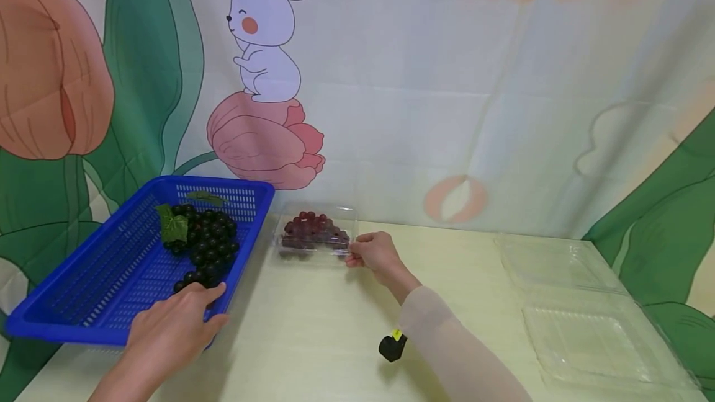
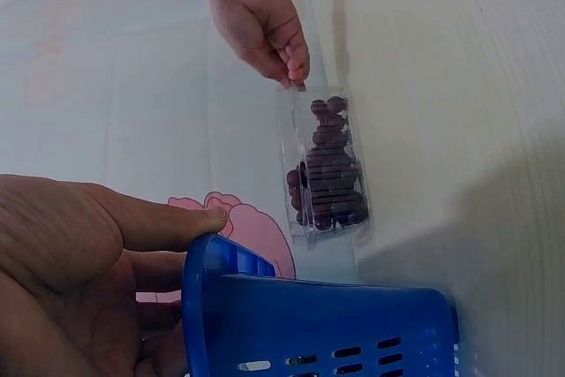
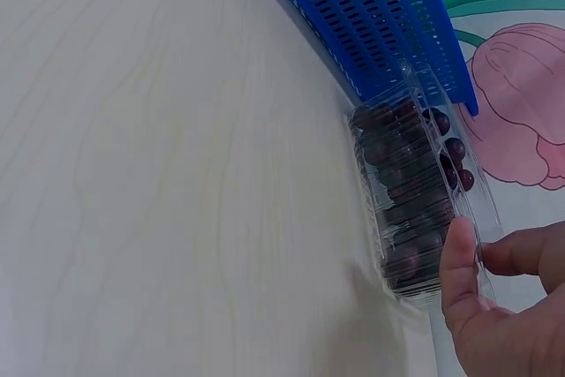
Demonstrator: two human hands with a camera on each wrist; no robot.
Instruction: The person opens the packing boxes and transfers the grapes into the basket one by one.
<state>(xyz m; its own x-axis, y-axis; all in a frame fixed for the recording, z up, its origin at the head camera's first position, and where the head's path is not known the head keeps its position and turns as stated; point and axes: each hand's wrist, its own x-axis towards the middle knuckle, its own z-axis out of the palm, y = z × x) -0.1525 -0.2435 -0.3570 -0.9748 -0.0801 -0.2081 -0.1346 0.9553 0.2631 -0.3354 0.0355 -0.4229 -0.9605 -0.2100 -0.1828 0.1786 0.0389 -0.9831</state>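
Note:
My right hand [image 1: 377, 256] pinches the right edge of a clear plastic clamshell box [image 3: 402, 192] between thumb and fingers. Dark red grapes [image 1: 313, 231] lie inside the box, which rests on the table by the backdrop. At the near right corner of a blue plastic basket [image 1: 84, 265], my left hand [image 1: 173, 327] grips the rim. Its fingers [image 2: 163, 227] lie against that rim in the left wrist view. Inside the basket is a bunch of black grapes [image 1: 209, 237] with a green leaf [image 1: 173, 225], toward the right side.
An opened clear plastic clamshell container [image 1: 592, 334] lies at the right of the table [image 1: 313, 327]. A small black object [image 1: 392, 348] with a yellow tag sits beside the right sleeve [image 1: 447, 334]. A printed cloth backdrop [image 1: 391, 110] hangs behind the table.

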